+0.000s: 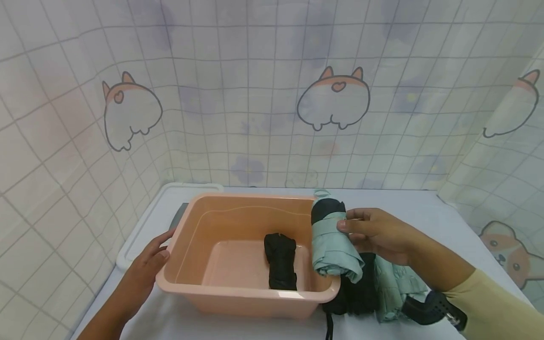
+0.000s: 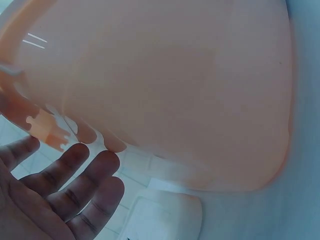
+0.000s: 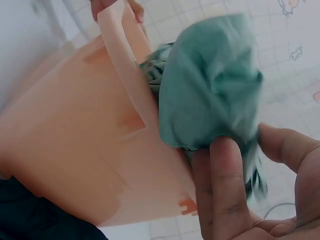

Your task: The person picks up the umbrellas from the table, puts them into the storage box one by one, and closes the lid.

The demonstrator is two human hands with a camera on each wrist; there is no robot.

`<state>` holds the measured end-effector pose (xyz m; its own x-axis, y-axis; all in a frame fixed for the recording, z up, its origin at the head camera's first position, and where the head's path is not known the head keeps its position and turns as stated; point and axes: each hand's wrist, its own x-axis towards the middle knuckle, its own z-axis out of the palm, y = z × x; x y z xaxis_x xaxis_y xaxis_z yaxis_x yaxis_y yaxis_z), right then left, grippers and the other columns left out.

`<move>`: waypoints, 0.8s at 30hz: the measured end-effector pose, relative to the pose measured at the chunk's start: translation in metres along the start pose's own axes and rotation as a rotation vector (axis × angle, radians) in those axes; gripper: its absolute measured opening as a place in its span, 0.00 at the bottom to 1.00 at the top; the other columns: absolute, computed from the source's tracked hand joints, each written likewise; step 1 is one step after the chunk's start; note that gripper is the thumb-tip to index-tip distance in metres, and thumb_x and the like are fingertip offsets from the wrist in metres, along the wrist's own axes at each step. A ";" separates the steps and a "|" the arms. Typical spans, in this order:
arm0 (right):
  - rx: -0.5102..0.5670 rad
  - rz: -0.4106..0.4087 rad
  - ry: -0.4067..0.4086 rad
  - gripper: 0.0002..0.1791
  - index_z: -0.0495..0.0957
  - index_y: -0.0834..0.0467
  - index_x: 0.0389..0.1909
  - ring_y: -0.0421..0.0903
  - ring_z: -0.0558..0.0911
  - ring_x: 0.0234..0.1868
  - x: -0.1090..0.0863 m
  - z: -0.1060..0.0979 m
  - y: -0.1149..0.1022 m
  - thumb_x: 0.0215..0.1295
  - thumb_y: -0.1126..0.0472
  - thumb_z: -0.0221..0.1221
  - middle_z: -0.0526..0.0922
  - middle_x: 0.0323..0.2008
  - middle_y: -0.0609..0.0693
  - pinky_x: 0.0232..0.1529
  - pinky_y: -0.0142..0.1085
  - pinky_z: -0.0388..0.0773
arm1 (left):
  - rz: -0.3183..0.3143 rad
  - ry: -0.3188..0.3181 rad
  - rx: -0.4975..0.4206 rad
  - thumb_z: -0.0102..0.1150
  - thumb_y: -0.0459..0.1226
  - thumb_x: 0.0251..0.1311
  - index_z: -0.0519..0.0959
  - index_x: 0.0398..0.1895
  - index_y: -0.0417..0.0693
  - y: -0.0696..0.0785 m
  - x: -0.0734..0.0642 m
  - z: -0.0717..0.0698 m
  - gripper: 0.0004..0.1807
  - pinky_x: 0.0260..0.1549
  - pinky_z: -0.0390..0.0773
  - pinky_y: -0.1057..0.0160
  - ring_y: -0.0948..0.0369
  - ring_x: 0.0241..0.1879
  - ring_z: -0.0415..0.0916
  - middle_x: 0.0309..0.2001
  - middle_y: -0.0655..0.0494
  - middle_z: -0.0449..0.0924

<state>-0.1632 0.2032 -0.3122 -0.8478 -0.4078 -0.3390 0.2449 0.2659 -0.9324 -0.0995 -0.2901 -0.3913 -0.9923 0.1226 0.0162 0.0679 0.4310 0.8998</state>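
Observation:
My right hand [image 1: 378, 233] pinches a mint-green folded umbrella [image 1: 331, 248] with a black band near its top. The umbrella hangs tilted over the right rim of a peach plastic basin [image 1: 238, 302]. In the right wrist view, thumb and fingers hold the green cloth [image 3: 210, 85] from either side. My left hand [image 1: 148, 259] touches the basin's left rim; the left wrist view shows its fingers [image 2: 85, 190] extended along the outer wall. Inside the basin, a black folded umbrella [image 1: 281, 264] leans against the near wall, right of the middle.
Right of the basin lie a black cloth bundle [image 1: 361, 293] and a mint-green bundle [image 1: 388, 288], partly under my right arm. A white tray-like panel [image 1: 136, 241] lies behind the basin's left side, with a grey object [image 1: 178, 215] beside the rim. A patterned curtain [image 1: 263, 104] encloses the table.

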 end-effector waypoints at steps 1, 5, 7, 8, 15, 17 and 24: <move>0.016 -0.003 0.000 0.44 0.51 0.70 0.76 0.55 0.79 0.56 0.000 0.000 0.000 0.72 0.53 0.63 0.68 0.65 0.66 0.58 0.47 0.77 | 0.000 0.000 0.000 0.37 0.50 0.80 0.54 0.82 0.60 0.000 0.000 0.000 0.30 0.49 0.76 0.58 0.51 0.57 0.76 0.68 0.41 0.70; 0.067 -0.006 0.012 0.35 0.62 0.69 0.71 0.53 0.85 0.45 0.000 0.001 -0.001 0.71 0.57 0.64 0.78 0.52 0.63 0.48 0.42 0.82 | -0.005 0.005 0.008 0.37 0.50 0.80 0.54 0.82 0.59 0.001 0.000 0.001 0.30 0.48 0.76 0.59 0.50 0.58 0.76 0.68 0.41 0.70; 0.050 -0.001 0.027 0.34 0.63 0.68 0.70 0.54 0.85 0.43 0.000 0.001 -0.001 0.71 0.57 0.64 0.80 0.50 0.63 0.47 0.44 0.83 | -0.006 0.005 0.008 0.38 0.50 0.80 0.54 0.82 0.59 0.000 0.000 0.001 0.30 0.49 0.76 0.58 0.50 0.58 0.75 0.68 0.41 0.70; 0.035 0.004 0.039 0.34 0.64 0.68 0.69 0.54 0.85 0.42 0.000 0.002 0.000 0.71 0.57 0.64 0.80 0.48 0.63 0.47 0.45 0.83 | -0.006 0.004 0.006 0.38 0.50 0.80 0.54 0.82 0.59 0.000 0.000 0.001 0.30 0.49 0.76 0.58 0.50 0.59 0.75 0.68 0.42 0.70; -0.044 0.014 0.075 0.33 0.66 0.66 0.70 0.56 0.83 0.45 -0.005 -0.009 0.009 0.72 0.54 0.63 0.79 0.52 0.62 0.48 0.47 0.81 | 0.001 0.000 0.001 0.38 0.50 0.80 0.54 0.82 0.61 -0.003 0.000 0.001 0.30 0.49 0.75 0.56 0.52 0.58 0.75 0.67 0.42 0.71; -0.058 0.016 0.085 0.33 0.65 0.66 0.70 0.56 0.83 0.46 -0.007 -0.014 0.013 0.72 0.53 0.63 0.78 0.53 0.62 0.48 0.47 0.81 | 0.002 -0.002 -0.003 0.38 0.49 0.80 0.54 0.82 0.61 -0.003 0.000 0.000 0.30 0.50 0.75 0.57 0.51 0.58 0.75 0.68 0.42 0.71; -0.120 0.047 0.133 0.34 0.64 0.67 0.71 0.57 0.82 0.50 -0.014 -0.037 0.034 0.73 0.52 0.62 0.76 0.58 0.62 0.49 0.48 0.82 | -0.008 -0.007 -0.005 0.38 0.50 0.80 0.53 0.82 0.60 -0.003 0.001 -0.001 0.31 0.50 0.75 0.57 0.51 0.58 0.76 0.67 0.41 0.71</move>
<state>-0.1600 0.2500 -0.3339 -0.8933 -0.2753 -0.3552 0.2350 0.3875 -0.8914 -0.1009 -0.2925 -0.3935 -0.9921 0.1255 0.0056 0.0592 0.4276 0.9020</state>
